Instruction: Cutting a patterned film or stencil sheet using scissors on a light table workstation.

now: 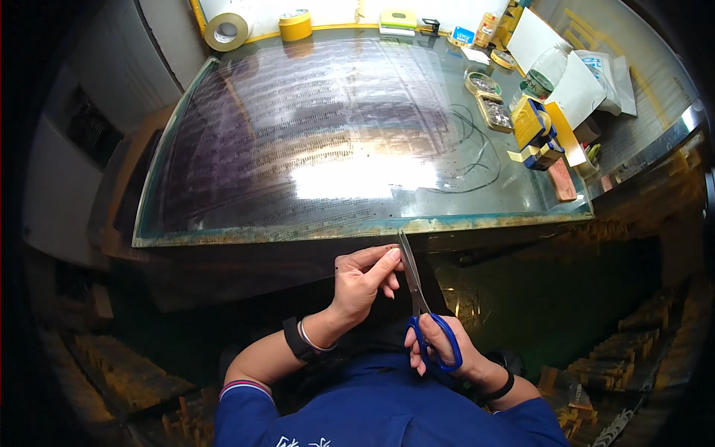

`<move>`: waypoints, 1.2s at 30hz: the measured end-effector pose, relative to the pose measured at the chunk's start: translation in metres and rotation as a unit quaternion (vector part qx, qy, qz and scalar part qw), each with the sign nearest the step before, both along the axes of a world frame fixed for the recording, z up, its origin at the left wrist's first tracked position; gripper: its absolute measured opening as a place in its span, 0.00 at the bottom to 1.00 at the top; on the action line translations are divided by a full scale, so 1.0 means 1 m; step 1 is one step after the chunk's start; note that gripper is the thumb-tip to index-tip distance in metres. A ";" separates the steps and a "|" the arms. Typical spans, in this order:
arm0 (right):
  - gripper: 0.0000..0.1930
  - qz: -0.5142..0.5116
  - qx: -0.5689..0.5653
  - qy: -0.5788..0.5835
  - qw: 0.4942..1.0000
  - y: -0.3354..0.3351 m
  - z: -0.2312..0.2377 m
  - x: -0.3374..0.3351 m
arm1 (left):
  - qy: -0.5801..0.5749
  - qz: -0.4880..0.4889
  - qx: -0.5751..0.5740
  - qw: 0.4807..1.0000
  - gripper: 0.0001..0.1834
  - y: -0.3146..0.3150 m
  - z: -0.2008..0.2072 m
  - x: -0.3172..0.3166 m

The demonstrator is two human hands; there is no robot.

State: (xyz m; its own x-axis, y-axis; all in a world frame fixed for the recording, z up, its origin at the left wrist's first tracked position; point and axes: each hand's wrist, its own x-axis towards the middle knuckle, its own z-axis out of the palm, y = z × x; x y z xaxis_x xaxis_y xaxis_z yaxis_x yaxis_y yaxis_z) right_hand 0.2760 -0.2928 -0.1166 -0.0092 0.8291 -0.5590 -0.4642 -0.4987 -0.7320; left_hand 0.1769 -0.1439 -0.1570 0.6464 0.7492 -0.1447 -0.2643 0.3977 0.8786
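Observation:
In front of the table's near edge, my right hand (453, 349) is closed around the blue handles of a pair of scissors (412, 279). The long metal blades point up toward the table and look nearly together. My left hand (357, 287) is beside them, thumb and forefinger pinched at the left of the blades. Whatever is in that pinch is too small or too hidden to make out. Beyond both hands, a large dark film sheet (261, 134) with rows of fine marks lies on the glass-topped table (514, 197), partly washed out by glare.
A tape roll (226, 32) and a yellow tape roll (296, 27) stand at the back left. Along the right side are small tins (494, 113), a glass jar (550, 71), a blue-yellow tape dispenser (535, 132) and a reddish block (562, 181). Thin dark strands (491, 160) curl on the glass.

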 end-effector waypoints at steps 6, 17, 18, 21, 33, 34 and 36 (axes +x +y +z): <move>0.21 -0.092 0.018 -0.056 0.994 0.005 0.011 0.008 | 0.031 -0.085 0.056 0.994 0.12 -0.015 0.002 0.000; 0.27 0.029 0.042 0.196 0.979 -0.010 0.001 0.024 | 0.005 -0.022 -0.050 0.999 0.13 0.001 0.001 0.001; 0.27 0.029 0.042 0.197 0.979 -0.009 0.000 0.024 | 0.006 -0.022 -0.050 0.999 0.13 0.001 0.001 0.000; 0.28 0.020 0.050 0.263 0.963 -0.005 -0.002 0.022 | -0.001 -0.015 -0.052 0.999 0.13 0.001 0.000 -0.001; 0.21 -0.013 0.005 -0.005 1.000 -0.001 0.008 0.002 | 0.010 -0.004 -0.001 1.000 0.12 -0.006 0.003 0.004; 0.21 -0.015 0.004 -0.006 1.000 -0.001 0.008 0.001 | 0.007 -0.008 0.013 1.000 0.12 -0.006 0.004 0.005; 0.19 -0.022 0.014 -0.046 0.999 0.001 0.006 0.000 | 0.004 -0.011 0.029 1.000 0.12 -0.006 0.005 0.006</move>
State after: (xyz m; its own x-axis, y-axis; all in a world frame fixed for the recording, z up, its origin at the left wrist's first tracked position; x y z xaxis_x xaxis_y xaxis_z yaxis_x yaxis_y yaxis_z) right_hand 0.2759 -0.2916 -0.1108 0.0787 0.8425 -0.5329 -0.4155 -0.4582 -0.7858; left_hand 0.1831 -0.1495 -0.1525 0.6623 0.7415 -0.1076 -0.2483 0.3526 0.9022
